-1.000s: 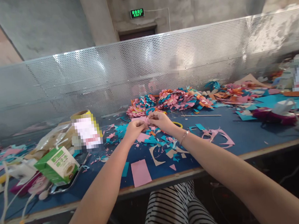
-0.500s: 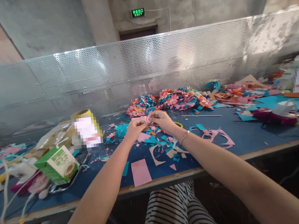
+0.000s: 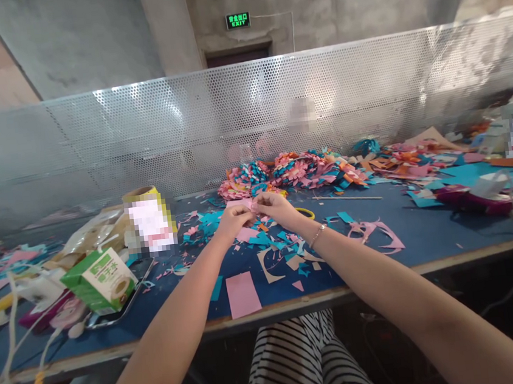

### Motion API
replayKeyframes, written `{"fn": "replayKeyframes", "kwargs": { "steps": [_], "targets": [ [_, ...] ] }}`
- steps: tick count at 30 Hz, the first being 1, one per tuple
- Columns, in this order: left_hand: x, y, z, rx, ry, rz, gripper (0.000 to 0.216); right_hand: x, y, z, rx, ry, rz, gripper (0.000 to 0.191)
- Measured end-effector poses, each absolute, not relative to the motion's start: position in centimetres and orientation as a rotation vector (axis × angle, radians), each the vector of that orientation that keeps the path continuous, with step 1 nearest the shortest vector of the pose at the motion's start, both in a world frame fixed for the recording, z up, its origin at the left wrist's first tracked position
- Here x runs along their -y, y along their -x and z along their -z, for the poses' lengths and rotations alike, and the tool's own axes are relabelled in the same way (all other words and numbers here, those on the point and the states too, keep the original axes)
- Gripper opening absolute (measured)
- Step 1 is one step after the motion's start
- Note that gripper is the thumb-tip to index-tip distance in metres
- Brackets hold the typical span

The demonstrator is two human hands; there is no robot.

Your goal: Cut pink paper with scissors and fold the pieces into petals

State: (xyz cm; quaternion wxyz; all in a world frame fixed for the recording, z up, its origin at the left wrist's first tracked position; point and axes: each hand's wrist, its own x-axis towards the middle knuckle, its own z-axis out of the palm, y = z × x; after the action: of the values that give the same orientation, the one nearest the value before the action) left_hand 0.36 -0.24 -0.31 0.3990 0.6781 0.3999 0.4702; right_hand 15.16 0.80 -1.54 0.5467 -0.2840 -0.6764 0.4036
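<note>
Between my fingertips is a small piece of pink paper (image 3: 252, 204), pinched from both sides above the table; its exact shape is mostly covered by the fingers. My left hand (image 3: 235, 220) is closed on its left side, and my right hand (image 3: 274, 207) is closed on its right side. Below and around the hands lie blue and pink paper scraps (image 3: 280, 243). A pile of pink, blue and orange paper flowers (image 3: 304, 171) sits just beyond. The yellow handle of a tool (image 3: 305, 213) shows behind my right wrist.
A pink paper rectangle (image 3: 243, 294) lies near the table's front edge. At left, a green and white carton (image 3: 103, 281) stands on a metal tray (image 3: 144, 276) beside cables. A thin stick (image 3: 349, 197) and a purple tool (image 3: 472, 198) lie right. A perforated metal screen (image 3: 177, 133) closes the back.
Both hands stay together at nearly the same spot. The pink paper between the fingers has shifted slightly, with more of it showing above the left fingers.
</note>
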Motion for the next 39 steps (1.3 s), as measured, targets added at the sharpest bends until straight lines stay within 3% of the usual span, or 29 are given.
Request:
{"fn": "replayKeyframes", "kwargs": {
  "steps": [5,10,14,27,39],
  "targets": [
    [0.8,-0.5,-0.3,-1.014,-1.543,-1.086,0.01,-1.2,-15.8,1.3,1.667,0.66,-0.929,0.02],
    [0.9,-0.3,-1.3,-0.936,-1.04,-0.797,0.039,-0.9,-16.2,0.9,1.786,0.631,-0.758,0.011],
    [0.6,-0.2,-1.3,-0.921,-0.941,-0.88,0.017,-0.9,-16.0,1.1,1.855,0.541,-0.66,0.007],
    [0.3,-0.5,-0.6,-0.866,-1.026,-1.068,0.01,-1.0,-16.4,0.9,1.876,0.581,-0.272,0.009],
    [0.1,-0.3,-0.5,-0.748,-1.151,-1.301,0.009,-1.2,-15.8,1.3,1.607,0.631,-0.759,0.015]
  ]
}}
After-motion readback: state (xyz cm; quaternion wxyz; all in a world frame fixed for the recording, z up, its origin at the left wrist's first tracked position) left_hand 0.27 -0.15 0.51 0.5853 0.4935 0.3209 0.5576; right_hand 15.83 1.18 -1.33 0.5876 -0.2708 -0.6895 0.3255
